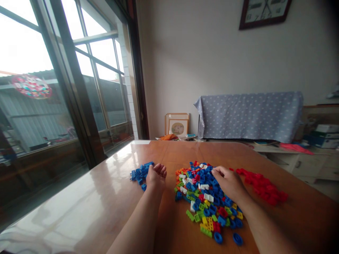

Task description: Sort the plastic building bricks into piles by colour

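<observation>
My left hand (156, 177) is beside a small pile of blue toy bricks (141, 173) on the left of the table. Its fingers are loosely curled and apart from the thumb, and nothing shows in the palm. At the right edge of a large mixed heap of toy bricks (203, 197), my right hand (230, 181) has thumb and forefinger pinched together by some blue bricks. Whatever lies between those fingertips is hidden. Blue, white, green, yellow, red and orange pieces make up the heap. Beyond my right hand is a pile of red bricks (265, 187).
The glossy brown table (111, 204) spans the foreground. Two blue ring-shaped pieces lie at the heap's near edge, including a loose blue ring (237, 239). Behind the table are framed pictures (178, 127) and a grey-blue patterned cloth (249, 116). Glass windows (100, 77) are at left.
</observation>
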`<state>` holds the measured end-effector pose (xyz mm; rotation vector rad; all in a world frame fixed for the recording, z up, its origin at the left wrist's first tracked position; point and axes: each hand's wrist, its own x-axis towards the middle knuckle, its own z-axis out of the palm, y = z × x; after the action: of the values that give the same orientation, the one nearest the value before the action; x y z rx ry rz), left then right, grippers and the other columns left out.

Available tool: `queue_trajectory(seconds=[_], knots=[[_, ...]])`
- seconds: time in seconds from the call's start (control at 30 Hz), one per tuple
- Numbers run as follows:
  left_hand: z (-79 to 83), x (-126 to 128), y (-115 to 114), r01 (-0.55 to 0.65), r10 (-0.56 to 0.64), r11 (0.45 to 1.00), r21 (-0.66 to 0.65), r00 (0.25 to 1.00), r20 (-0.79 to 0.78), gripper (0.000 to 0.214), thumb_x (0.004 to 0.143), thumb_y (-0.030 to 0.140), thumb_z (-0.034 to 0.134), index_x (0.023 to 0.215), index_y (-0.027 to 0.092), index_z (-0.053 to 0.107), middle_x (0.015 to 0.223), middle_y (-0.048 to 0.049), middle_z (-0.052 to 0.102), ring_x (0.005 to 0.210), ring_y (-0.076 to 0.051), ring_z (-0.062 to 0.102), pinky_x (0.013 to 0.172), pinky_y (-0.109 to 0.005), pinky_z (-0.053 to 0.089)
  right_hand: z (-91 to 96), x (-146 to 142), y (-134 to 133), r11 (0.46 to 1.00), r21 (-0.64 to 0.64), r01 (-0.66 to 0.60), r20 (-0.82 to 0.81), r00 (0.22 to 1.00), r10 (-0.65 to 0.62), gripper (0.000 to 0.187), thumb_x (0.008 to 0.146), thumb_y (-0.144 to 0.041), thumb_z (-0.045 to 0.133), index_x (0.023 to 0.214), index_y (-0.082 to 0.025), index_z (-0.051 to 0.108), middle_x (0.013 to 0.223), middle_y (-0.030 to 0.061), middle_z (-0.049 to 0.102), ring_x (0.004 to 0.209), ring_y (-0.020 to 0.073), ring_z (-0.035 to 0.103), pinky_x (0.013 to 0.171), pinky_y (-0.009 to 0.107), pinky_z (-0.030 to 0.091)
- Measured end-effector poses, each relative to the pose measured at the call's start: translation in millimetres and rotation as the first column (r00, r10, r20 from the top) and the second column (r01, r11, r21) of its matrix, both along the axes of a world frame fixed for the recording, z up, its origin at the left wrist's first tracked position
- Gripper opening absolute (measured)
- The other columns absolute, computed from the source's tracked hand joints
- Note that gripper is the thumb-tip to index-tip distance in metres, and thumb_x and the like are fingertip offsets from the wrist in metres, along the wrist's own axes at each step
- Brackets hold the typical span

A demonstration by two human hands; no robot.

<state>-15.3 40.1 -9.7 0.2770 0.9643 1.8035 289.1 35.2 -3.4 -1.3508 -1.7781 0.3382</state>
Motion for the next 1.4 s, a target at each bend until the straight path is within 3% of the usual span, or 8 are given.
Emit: queue_trajectory(seconds=[0.17,0.27,0.4,0.53,0.67,0.93,1.1,1.4], knots=[[2.0,25.0,-10.8,0.117,-0.117,0.993,-0.020,0.946,-0.302,0.029,0.082,0.042,0.063,0.089,0.015,0.067,0.094,-0.0094,0.070,0.073,-0.016,0.065,0.063,-0.026,0.044,0.4,-0.9,1.1,0.999,0.048,-0.021,0.034,0.999,0.019,0.036,0.090,-0.049,0.047,0.088,-0.022,0.070,0.086,0.0054,0.072,0.084,0.0224,0.065,0.076,0.031,0.048],[4.6,40.2,-23.7,0.309,-0.253,0.951,-0.025,0.726,-0.639,0.029,0.075,0.039,0.071,0.093,0.016,0.068,0.095,-0.0073,0.069,0.079,-0.018,0.063,0.068,-0.026,0.045,-0.6,-4.9,-1.1,0.996,0.057,-0.075,0.119,0.991,0.068,0.035,0.088,-0.049,0.051,0.105,-0.024,0.070,0.108,0.0072,0.071,0.103,0.0246,0.063,0.092,0.036,0.047],[5.6,48.8,-36.5,0.550,-0.400,0.823,-0.145,0.378,-0.835,0.036,0.072,0.026,0.069,0.108,0.023,0.068,0.102,-0.0052,0.066,0.083,-0.020,0.062,0.071,-0.030,0.049,-7.2,-11.7,-6.9,0.977,-0.008,-0.212,0.279,0.938,0.206,0.059,0.083,-0.055,0.060,0.135,-0.027,0.056,0.143,0.0092,0.053,0.134,0.0295,0.045,0.111,0.045,0.034],[2.1,47.3,-37.1,0.524,-0.127,0.840,-0.136,-0.053,-0.990,0.038,0.064,0.012,0.066,0.098,0.028,0.072,0.110,-0.0043,0.062,0.103,-0.025,0.057,0.092,-0.036,0.046,-14.2,-16.1,-10.4,0.968,-0.087,-0.235,0.351,0.902,0.251,0.058,0.079,-0.050,0.065,0.133,-0.029,0.058,0.150,0.0095,0.045,0.137,0.0326,0.041,0.113,0.049,0.031],[-2.6,46.1,-33.6,0.488,-0.029,0.861,-0.144,-0.235,-0.972,0.039,0.065,0.012,0.064,0.100,0.029,0.072,0.108,-0.0050,0.062,0.101,-0.026,0.055,0.092,-0.037,0.045,-13.1,-17.8,-11.5,0.963,-0.074,-0.257,0.298,0.916,0.268,0.045,0.077,-0.031,0.063,0.122,-0.026,0.064,0.143,0.0101,0.052,0.132,0.0292,0.047,0.110,0.044,0.036],[-5.4,46.0,-30.4,0.463,-0.014,0.876,-0.137,-0.258,-0.966,0.031,0.068,0.016,0.065,0.097,0.024,0.069,0.103,-0.0047,0.061,0.096,-0.023,0.055,0.087,-0.033,0.045,-9.2,-18.5,-7.9,0.961,0.023,-0.274,0.231,0.937,0.262,0.037,0.070,-0.012,0.055,0.103,-0.023,0.067,0.115,0.0062,0.068,0.113,0.0247,0.059,0.101,0.038,0.042],[-4.0,47.0,-29.3,0.453,-0.013,0.887,-0.092,-0.175,-0.984,0.026,0.069,0.017,0.067,0.094,0.022,0.067,0.099,-0.0037,0.062,0.092,-0.021,0.056,0.083,-0.031,0.044,-9.1,-18.6,-5.3,0.973,0.041,-0.227,0.176,0.960,0.217,0.033,0.073,-0.014,0.054,0.101,-0.026,0.068,0.106,0.0030,0.071,0.103,0.0219,0.064,0.094,0.033,0.046],[2.2,56.8,-32.7,0.515,-0.337,0.855,-0.064,0.457,-0.823,0.027,0.074,0.038,0.073,0.086,0.017,0.061,0.074,0.0000,0.062,0.062,-0.013,0.055,0.055,-0.022,0.038,-4.5,-20.9,-8.1,0.990,0.073,-0.121,0.085,0.990,0.115,0.026,0.083,-0.031,0.056,0.107,-0.025,0.062,0.102,0.0037,0.071,0.094,0.0217,0.067,0.083,0.033,0.050]])
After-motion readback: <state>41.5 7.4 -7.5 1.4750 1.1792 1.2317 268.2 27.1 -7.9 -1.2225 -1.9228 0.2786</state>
